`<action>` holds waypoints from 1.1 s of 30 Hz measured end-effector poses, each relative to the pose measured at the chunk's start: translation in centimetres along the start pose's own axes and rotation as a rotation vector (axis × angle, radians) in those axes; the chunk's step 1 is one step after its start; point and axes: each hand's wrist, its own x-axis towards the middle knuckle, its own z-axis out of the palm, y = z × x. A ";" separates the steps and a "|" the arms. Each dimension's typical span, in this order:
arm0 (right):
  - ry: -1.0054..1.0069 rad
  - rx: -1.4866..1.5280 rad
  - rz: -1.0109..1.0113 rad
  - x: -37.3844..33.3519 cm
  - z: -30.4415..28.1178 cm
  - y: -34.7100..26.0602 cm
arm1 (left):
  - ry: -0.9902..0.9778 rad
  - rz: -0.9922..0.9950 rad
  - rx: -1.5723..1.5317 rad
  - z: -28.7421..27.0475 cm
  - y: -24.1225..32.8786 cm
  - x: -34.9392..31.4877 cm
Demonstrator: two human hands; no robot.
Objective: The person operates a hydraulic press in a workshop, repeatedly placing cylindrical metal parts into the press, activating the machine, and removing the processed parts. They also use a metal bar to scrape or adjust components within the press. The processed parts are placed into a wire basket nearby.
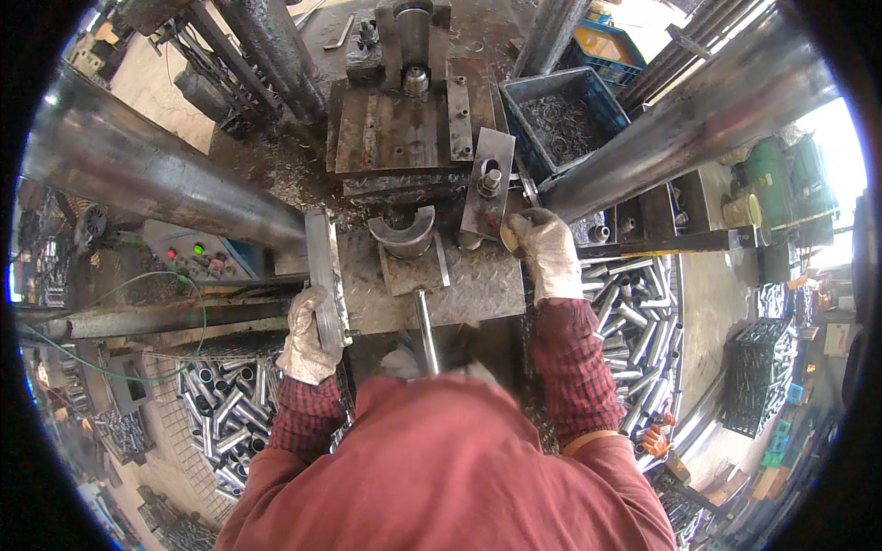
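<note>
Both of my hands wear pale, soiled work gloves. My left hand (308, 338) has its fingers curled against the lower end of an upright flat metal bar (323, 266) at the left side of the press bed. My right hand (544, 246) is closed beside a steel plate with a bolt and nut (487, 188); what sits in its fingers is too small to make out. Between the hands stands a half-round metal cradle (404, 241), its curve facing up, with a shiny steel rod (427, 332) running from it toward me.
Behind the cradle is a heavy die block (395, 129) with a vertical punch (414, 46). Thick steel columns (165, 184) flank the press. A blue crate (514, 119) holds metal scrap. Cut tubes (643, 321) fill bins on both sides. A green cord (204, 317) loops at left.
</note>
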 end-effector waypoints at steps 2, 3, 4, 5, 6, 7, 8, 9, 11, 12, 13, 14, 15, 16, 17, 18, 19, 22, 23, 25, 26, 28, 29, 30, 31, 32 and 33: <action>0.021 0.045 0.038 -1.2 -1.3 0.6 | -0.088 -0.046 -0.053 -0.2 0.2 -0.2; 0.040 0.126 -0.001 -1.8 -1.5 1.2 | -0.086 -0.043 -0.045 -0.2 0.2 -0.3; 0.025 0.138 -0.005 -2.7 -2.2 2.0 | -0.084 -0.040 -0.036 -0.2 0.2 -0.4; 0.042 0.116 0.067 -3.4 -2.7 3.1 | -0.073 -0.002 -0.012 -0.1 0.2 -0.5; 0.021 0.121 0.030 -3.9 -3.5 4.4 | -0.027 -0.009 -0.019 0.1 0.1 -0.6; -0.072 0.074 0.008 -4.0 -3.9 5.9 | 0.026 0.019 -0.007 0.4 -0.1 -0.5; -0.071 0.238 0.028 -4.4 -2.8 7.7 | 0.079 0.049 0.004 0.6 -0.1 -0.6; -0.069 0.413 0.017 -4.9 -1.8 9.6 | 0.060 0.017 0.011 0.8 0.0 -0.9; -0.128 0.574 -0.003 -5.7 0.1 13.1 | 0.029 -0.041 0.029 1.1 0.4 -1.6; -0.184 0.517 -0.014 -6.1 1.3 14.6 | -0.043 -0.135 -0.065 1.4 0.8 -1.3; -0.219 0.752 0.052 -6.1 3.4 15.6 | -0.034 -0.179 -0.037 1.7 1.1 -1.5; -0.199 0.902 0.188 -5.9 5.1 16.2 | -0.057 -0.150 -0.048 2.1 1.2 -1.5; -0.223 0.751 0.034 -7.4 5.7 16.9 | 0.005 -0.172 0.079 2.5 1.5 -1.5; -0.185 0.468 -0.171 -8.2 6.4 17.4 | 0.093 -0.118 0.150 3.0 1.6 -1.6; -0.128 0.311 -0.294 -9.0 7.1 17.7 | 0.040 0.048 0.323 3.7 1.8 -1.6; -0.154 0.369 -0.131 -8.8 7.5 17.9 | 0.018 0.220 0.511 4.4 1.8 -1.6; -0.186 0.420 0.033 -8.8 8.0 18.2 | 0.010 0.298 0.654 5.0 2.3 -1.7; -0.195 -0.147 0.026 -6.6 9.4 19.1 | 0.151 -0.026 0.659 6.8 4.0 -2.4; -0.183 -0.375 0.044 -5.7 10.0 19.4 | 0.187 0.017 0.665 7.6 4.1 -2.8; -0.131 -0.418 -0.222 -4.8 10.3 19.6 | 0.250 0.024 0.834 8.7 4.7 -2.9; -0.090 -0.430 -0.183 -4.6 10.2 19.2 | 0.231 0.077 0.930 9.2 5.0 -2.9; -0.022 -0.471 -0.203 -4.9 9.2 17.2 | 0.254 -0.003 0.941 9.9 5.4 -3.1; 0.000 -0.349 -0.252 -5.5 8.5 15.5 | 0.223 0.048 0.959 10.2 5.5 -3.4; -0.047 -0.304 -0.188 -6.3 7.7 13.5 | 0.208 0.064 0.995 10.6 5.6 -3.6; -0.130 -0.093 -0.163 -7.2 6.8 11.2 | 0.192 0.125 1.082 11.0 5.5 -4.2; -0.185 0.031 -0.108 -8.1 5.9 8.9 | 0.178 0.076 1.051 11.4 5.7 -4.5; -0.233 -0.031 -0.239 -8.4 5.7 6.3 | 0.161 0.061 1.036 12.1 5.6 -4.8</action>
